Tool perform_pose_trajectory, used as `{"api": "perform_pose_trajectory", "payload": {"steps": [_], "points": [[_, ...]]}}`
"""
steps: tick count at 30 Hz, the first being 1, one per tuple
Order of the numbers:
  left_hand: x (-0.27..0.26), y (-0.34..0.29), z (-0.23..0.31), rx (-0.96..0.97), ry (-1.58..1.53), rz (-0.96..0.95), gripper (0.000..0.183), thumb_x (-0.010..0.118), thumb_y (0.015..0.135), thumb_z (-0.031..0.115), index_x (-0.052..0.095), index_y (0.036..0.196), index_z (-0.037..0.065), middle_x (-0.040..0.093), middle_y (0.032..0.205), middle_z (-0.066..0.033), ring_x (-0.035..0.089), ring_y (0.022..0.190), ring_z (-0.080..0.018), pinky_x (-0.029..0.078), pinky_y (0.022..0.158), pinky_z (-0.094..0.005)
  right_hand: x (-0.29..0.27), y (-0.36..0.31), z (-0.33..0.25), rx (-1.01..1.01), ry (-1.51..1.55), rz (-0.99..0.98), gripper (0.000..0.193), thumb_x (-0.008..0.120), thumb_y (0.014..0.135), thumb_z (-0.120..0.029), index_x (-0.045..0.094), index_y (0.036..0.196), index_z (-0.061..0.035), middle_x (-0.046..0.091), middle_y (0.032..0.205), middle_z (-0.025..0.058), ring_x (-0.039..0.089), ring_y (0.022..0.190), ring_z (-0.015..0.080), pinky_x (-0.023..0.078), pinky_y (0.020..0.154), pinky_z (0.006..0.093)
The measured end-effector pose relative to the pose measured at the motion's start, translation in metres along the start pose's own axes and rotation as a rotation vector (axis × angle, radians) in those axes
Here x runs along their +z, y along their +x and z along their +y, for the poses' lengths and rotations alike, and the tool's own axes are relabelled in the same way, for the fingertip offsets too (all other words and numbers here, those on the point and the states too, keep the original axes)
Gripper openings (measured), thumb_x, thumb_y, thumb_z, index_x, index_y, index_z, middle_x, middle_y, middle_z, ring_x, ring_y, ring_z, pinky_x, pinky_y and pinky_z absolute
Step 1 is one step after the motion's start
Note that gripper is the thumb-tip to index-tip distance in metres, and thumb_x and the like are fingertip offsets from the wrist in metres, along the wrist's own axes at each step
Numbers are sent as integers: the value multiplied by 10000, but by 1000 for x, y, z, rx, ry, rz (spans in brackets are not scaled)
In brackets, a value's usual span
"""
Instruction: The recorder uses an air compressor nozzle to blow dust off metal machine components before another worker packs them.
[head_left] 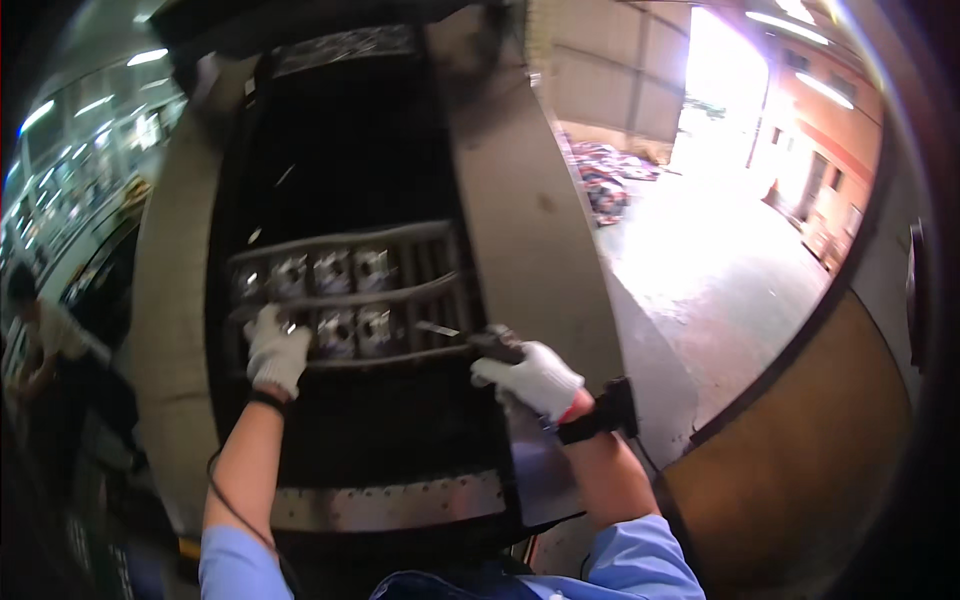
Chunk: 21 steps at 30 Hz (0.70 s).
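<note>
A dark rack (430,290) with two rows of shiny metal parts (374,268) lies across a black belt-like surface. My left hand (278,352), in a white glove, is at the left end of the near row, its fingers curled over a metal part (291,327) they mostly hide. My right hand (535,380), gloved too, grips a dark hand tool (497,344) at the rack's right end. The tool's thin metal shaft (437,329) points left over the near row's bare slots. Blur hides the tool's exact kind.
Wide metal side panels (540,220) flank the black belt (340,150). A perforated metal strip (390,503) crosses it near me. A person (65,350) is at the far left. Colourful bundles (605,180) lie on the floor at right, and a brown panel (800,440) stands at lower right.
</note>
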<state>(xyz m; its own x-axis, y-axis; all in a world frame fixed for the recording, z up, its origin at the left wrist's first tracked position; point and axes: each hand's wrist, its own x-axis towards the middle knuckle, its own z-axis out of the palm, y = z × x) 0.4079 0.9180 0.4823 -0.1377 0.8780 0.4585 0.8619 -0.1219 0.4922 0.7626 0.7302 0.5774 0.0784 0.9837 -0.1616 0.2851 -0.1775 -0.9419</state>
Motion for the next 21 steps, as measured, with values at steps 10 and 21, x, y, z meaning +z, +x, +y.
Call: {"api": "perform_pose_trajectory", "payload": {"steps": [10,21], "points": [[-104,-72,35,-787,-2055,-149,329,555,819,202,650,1045,-18,693,966,-182,690,821,-333,607,726,-411,33,-46,-8,53,80,-185,264,666,884,-247,710,885,13,541,511,21,501,379,118,398,388,263],[-133,-183,-2,-750,-2376,-583,728,346,944,506,549,1302,-95,655,1074,-337,666,855,-463,555,843,-584,156,-98,24,150,300,-660,231,694,928,-226,701,1007,-8,551,563,-1,481,421,86,385,422,248]]}}
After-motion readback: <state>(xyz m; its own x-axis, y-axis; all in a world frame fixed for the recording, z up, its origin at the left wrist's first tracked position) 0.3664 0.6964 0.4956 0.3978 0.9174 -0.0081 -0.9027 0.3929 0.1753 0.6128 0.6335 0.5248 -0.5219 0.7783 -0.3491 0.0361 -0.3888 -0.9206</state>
